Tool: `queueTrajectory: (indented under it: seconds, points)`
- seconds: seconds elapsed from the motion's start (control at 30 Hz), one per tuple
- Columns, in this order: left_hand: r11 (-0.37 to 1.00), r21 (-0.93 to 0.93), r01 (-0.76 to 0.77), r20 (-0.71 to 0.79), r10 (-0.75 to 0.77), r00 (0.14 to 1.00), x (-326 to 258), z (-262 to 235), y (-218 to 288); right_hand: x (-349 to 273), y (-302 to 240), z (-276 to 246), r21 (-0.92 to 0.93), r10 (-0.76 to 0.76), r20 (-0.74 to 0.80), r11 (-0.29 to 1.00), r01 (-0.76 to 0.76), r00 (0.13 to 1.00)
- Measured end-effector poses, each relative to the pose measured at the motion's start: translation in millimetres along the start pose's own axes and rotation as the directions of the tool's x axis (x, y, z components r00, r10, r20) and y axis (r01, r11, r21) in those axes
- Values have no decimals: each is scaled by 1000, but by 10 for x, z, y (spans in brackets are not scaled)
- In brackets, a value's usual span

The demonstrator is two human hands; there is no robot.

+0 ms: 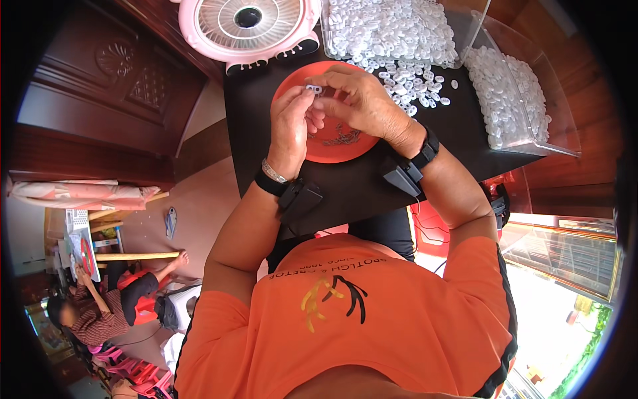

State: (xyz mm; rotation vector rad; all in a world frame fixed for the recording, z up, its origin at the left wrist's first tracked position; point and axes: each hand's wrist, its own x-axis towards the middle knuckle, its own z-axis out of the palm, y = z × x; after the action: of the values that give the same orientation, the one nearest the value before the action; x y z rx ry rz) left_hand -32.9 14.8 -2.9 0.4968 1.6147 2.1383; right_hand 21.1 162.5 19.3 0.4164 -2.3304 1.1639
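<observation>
Between the fingertips of my left hand (290, 126) is a small white oval plastic piece with two holes (314, 89). My right hand (365, 100) meets it there, thumb and fingers closed in a pinch; whatever they grip is too small to make out. Both hands are held over a round orange-red plate (332, 156). Small grey metal pieces, which look like screws, (342, 136) lie in a loose pile on that plate, partly hidden by my hands. Many more white oval pieces (405, 83) are scattered on the black table just beyond my right hand.
A transparent bin heaped with white pieces (392, 30) stands at the back, another (508, 100) at the right. A pink fan (249, 26) sits at the back left of the black table (259, 156). Far left, another person (100, 306) sits at work.
</observation>
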Motion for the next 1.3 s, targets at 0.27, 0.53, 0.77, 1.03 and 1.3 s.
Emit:
queueTrajectory:
  seconds: [0.27, 0.53, 0.77, 1.03, 1.3]
  points:
    - [992, -120, 32, 32, -29, 999, 22, -5, -43, -37, -3, 85, -104, -15, -31, 995, 12, 999]
    - [997, -77, 12, 50, -8, 999, 17, -31, -30, -34, -79, 59, -11, 54, 1, 998, -54, 999]
    - [1000, -21, -19, 27, 20, 999, -28, -15, -7, -18, -168, 27, 61, 99, 18, 993, -100, 995]
    - [1000, -17, -5, -11, 5, 1000, -61, 13, 32, -21, -177, 28, -2, 87, 19, 996, -87, 996]
    - [998, -32, -60, 44, 61, 997, -51, 45, 9, -34, -74, 31, -52, 16, -22, 998, -17, 1000]
